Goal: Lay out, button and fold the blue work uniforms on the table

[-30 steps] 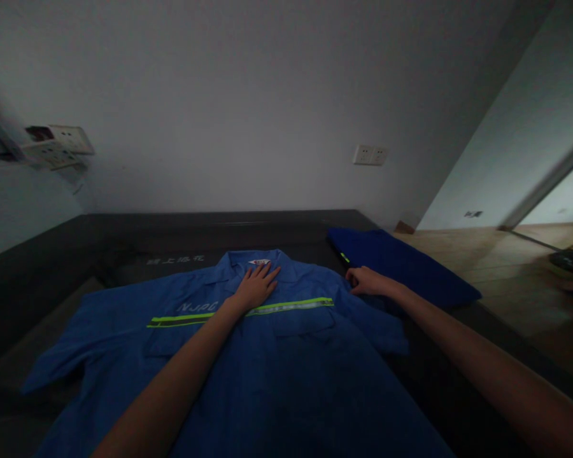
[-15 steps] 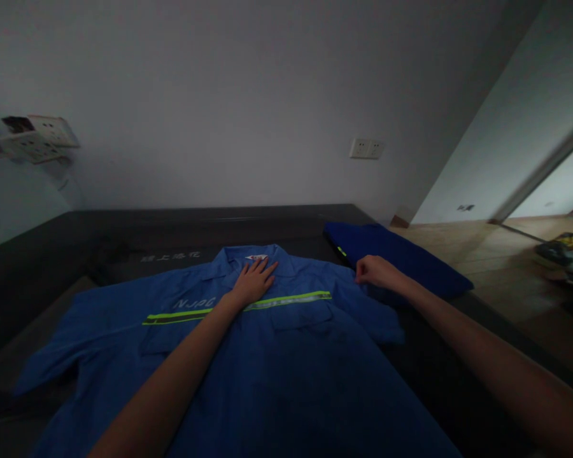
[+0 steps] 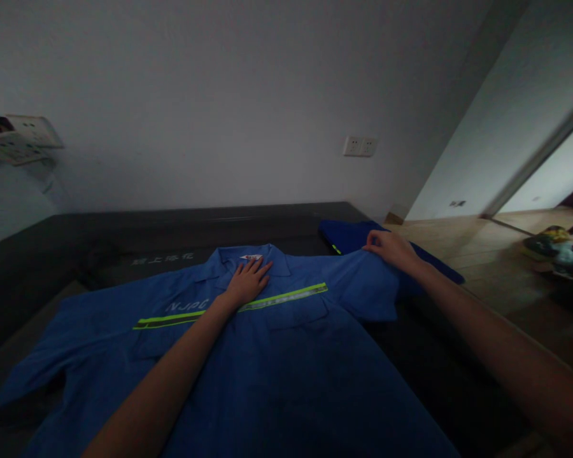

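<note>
A blue short-sleeved work shirt [image 3: 305,356] lies spread out with its collar at the far side. It has a yellow-green reflective stripe across the chest and white letters at the left. My left hand [image 3: 249,280] rests flat just below the collar, fingers spread on the cloth. Out at the right sleeve, my right hand [image 3: 390,248] pinches the sleeve's upper edge between thumb and fingers and holds it raised. The left sleeve lies stretched out to the side.
A darker blue folded garment [image 3: 430,259] with a bit of yellow-green trim lies behind my right hand. The dark surface [image 3: 277,219] under the shirt meets a pale wall with a socket plate [image 3: 360,146]. Bagged items [image 3: 558,251] sit on the floor at far right.
My right hand has moved up and to the right, pulling the sleeve outward and lifting its upper edge. My left hand stays on the shirt below the collar.
</note>
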The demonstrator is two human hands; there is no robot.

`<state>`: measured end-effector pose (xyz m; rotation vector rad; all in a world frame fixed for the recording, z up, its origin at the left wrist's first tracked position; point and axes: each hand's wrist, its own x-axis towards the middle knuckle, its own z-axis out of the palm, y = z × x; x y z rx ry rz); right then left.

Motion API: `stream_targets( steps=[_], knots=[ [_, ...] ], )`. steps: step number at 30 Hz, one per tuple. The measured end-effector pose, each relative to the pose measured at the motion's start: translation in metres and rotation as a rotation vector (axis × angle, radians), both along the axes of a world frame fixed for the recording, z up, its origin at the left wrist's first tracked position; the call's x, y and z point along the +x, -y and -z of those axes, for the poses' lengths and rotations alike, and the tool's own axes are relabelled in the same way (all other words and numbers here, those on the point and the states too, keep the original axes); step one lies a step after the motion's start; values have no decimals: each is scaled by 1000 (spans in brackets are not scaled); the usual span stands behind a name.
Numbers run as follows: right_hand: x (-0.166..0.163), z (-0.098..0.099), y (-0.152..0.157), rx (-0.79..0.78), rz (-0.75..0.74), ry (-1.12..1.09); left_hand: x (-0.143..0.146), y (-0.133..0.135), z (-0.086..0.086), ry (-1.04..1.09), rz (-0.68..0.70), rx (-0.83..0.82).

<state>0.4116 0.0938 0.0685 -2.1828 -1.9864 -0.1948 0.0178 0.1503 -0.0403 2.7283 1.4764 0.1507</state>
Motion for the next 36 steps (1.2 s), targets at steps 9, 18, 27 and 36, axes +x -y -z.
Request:
stream_targets(
  steps=[9, 18, 27, 36],
  knots=[
    [12, 30, 21, -34, 200, 96, 0, -1, 2, 2, 7, -2],
    [36, 66, 32, -205, 123, -237, 0, -1, 3, -2, 4, 13],
    [25, 72, 45, 60, 109, -682, 1, -2, 2, -22, -3, 5],
    [21, 64, 60, 106, 66, -384, 1, -2, 3, -22, 0, 17]
  ],
)
